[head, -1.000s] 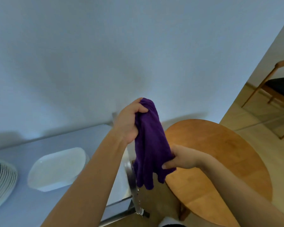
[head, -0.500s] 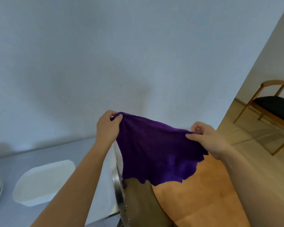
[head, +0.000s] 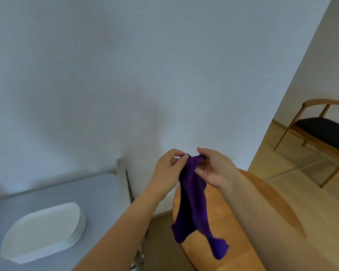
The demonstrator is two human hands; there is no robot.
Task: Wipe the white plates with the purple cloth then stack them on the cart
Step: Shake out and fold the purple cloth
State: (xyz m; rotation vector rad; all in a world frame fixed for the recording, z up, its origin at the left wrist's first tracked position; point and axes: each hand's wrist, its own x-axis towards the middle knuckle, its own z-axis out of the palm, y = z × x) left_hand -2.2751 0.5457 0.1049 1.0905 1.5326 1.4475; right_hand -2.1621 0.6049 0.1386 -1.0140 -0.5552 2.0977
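Above the round wooden table [head: 233, 222], the purple cloth [head: 194, 200] is pinched at its top edge by the left hand [head: 167, 169] and right hand [head: 213, 167] — limp and light, best bunched into a pad. White plates [head: 43, 231] — likely fragile — are stacked on the cart [head: 98, 192].

The purple cloth [head: 194, 202] hangs bunched into a long, narrow fold just right of the frame's middle, its top edge pinched between both hands, its two loose tails dangling toward the lower centre. The white plates [head: 41, 231], oblong with rounded corners, lie as a low stack, face up, at the lower left of the frame on the grey top of the cart [head: 98, 192], well apart from the cloth.
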